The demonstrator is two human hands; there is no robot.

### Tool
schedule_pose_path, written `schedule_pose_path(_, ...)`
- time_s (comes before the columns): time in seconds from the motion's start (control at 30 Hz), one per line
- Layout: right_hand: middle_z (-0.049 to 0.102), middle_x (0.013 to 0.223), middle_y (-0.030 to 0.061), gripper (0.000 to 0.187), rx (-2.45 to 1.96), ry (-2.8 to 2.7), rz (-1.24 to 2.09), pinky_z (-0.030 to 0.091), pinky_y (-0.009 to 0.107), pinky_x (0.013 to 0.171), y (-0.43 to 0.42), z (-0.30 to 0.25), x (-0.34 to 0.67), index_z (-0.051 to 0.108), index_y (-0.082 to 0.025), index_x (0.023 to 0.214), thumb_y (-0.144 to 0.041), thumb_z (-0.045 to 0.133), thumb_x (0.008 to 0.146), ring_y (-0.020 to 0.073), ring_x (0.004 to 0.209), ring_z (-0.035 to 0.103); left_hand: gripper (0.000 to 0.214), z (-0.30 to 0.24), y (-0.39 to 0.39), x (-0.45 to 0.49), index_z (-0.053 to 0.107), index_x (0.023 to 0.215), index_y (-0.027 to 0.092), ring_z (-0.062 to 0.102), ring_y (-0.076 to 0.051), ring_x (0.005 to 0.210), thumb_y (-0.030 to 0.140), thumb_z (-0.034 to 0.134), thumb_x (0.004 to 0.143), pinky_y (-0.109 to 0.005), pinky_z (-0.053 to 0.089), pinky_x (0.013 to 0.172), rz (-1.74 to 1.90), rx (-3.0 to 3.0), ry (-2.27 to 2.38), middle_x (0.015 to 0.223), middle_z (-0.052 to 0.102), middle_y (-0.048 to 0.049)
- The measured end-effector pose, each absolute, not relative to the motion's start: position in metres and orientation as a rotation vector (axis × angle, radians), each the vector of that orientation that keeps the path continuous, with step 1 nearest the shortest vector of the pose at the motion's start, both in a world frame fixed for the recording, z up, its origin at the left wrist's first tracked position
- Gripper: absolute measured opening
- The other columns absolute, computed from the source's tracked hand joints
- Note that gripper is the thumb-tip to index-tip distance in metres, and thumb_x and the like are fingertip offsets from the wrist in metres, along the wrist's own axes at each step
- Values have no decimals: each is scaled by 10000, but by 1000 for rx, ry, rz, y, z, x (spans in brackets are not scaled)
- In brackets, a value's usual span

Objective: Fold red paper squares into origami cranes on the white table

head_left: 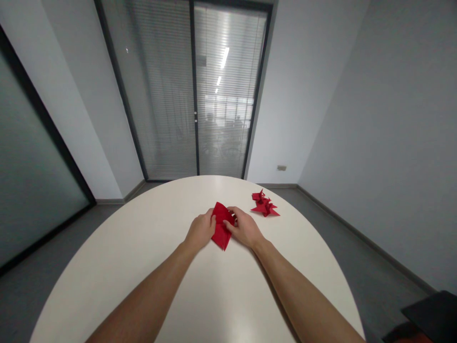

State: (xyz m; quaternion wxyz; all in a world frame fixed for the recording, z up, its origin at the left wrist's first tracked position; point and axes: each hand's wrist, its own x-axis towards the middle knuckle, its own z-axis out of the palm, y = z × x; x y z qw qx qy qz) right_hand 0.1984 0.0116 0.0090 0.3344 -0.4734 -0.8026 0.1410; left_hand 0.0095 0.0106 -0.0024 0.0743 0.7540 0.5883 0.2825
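As hands (200, 227) (247, 228) grip, paper (221, 232) endways, tip (223, 246) nearward

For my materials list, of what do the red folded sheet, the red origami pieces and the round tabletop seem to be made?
Red folded sheet: probably matte paper, from its crisp creases.
Red origami pieces: likely similar matte paper, with thin, sharp points.
Round tabletop: perhaps laminate or painted board, smooth and semi-gloss, since light reflects softly on it; its core is unseen.
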Motion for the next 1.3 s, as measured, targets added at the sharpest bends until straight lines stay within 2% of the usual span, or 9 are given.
schedule_pose_path(0.17, 662, 1284, 120, 418, -1106, -2154, 367, 497, 365, 924, 8, 12, 197, 554, -202, 1360, -295, 568, 953, 237, 1054, 646, 491, -5, 12, 8, 419, 1448, 171, 724, -264, 909, 171, 441, 958, -340, 505, 778, 990, 2154, 1712, 1074, 754, -137)
schedule_pose_path(0.27, 650, 1316, 137, 456, -1069, -2193, 387, 484, 405, 992, 5, 14, 196, 504, -196, 1441, -348, 473, 1012, 257, 1131, 633, 588, -5, 11, 7, 322, 1520, 179, 720, -266, 959, 161, 453, 947, -353, 514, 817, 1025, 2152, 1672, 1152, 736, -151)
schedule_pose_path(0.43, 566, 1462, 128, 510, -1023, -2175, 504, 399, 445, 1142, 8, 9, 198, 435, -185, 1517, -377, 298, 1065, 253, 1326, 546, 578, -8, 13, 6, 350, 1508, 173, 715, -270, 986, 143, 448, 940, -363, 521, 838, 1045, 2149, 1641, 1169, 728, -161)
schedule_pose_path(0.53, 502, 1526, 101, 507, -1007, -2130, 569, 345, 448, 1197, 12, 6, 200, 439, -194, 1519, -359, 310, 1058, 241, 1393, 491, 571, -11, 15, 6, 364, 1502, 184, 717, -267, 983, 135, 450, 939, -365, 524, 840, 1051, 2129, 1644, 1181, 725, -159)
schedule_pose_path(0.7, 511, 1521, 71, 501, -949, -2144, 663, 336, 458, 1206, 13, 7, 203, 464, -213, 1507, -316, 361, 1028, 242, 1396, 491, 579, -12, 16, 5, 366, 1502, 178, 718, -268, 976, 127, 461, 934, -360, 521, 836, 1055, 2133, 1644, 1170, 729, -160)
schedule_pose_path(0.9, 608, 1429, 69, 520, -982, -2103, 755, 398, 469, 1153, 12, 10, 202, 533, -223, 1460, -202, 421, 953, 257, 1291, 585, 563, -13, 17, 4, 368, 1497, 186, 722, -247, 928, 112, 425, 942, -331, 514, 797, 1071, 2092, 1639, 1103, 748, -133)
schedule_pose_path(1.07, 724, 1229, 102, 509, -972, -2100, 798, 518, 431, 959, 11, 10, 201, 499, -204, 1473, -250, 492, 967, 243, 1014, 688, 559, -11, 17, 4, 366, 1496, 197, 719, -239, 916, 129, 432, 945, -325, 508, 791, 1036, 2091, 1659, 1078, 752, -118)
schedule_pose_path(1.17, 752, 1089, 87, 493, -1009, -2052, 819, 533, 375, 850, 12, 8, 199, 511, -192, 1441, -280, 549, 957, 210, 881, 684, 498, -8, 14, 5, 451, 1430, 207, 711, -248, 969, 157, 469, 935, -332, 507, 830, 1026, 2130, 1639, 1118, 746, -110)
schedule_pose_path(1.3, 745, 962, 54, 440, -1039, -1992, 843, 519, 322, 782, 15, 3, 198, 547, -183, 1372, -290, 583, 947, 187, 824, 670, 328, -1, 7, 8, 591, 1260, 223, 707, -259, 970, 243, 490, 948, -338, 506, 839, 995, 2214, 1597, 1125, 746, -98)
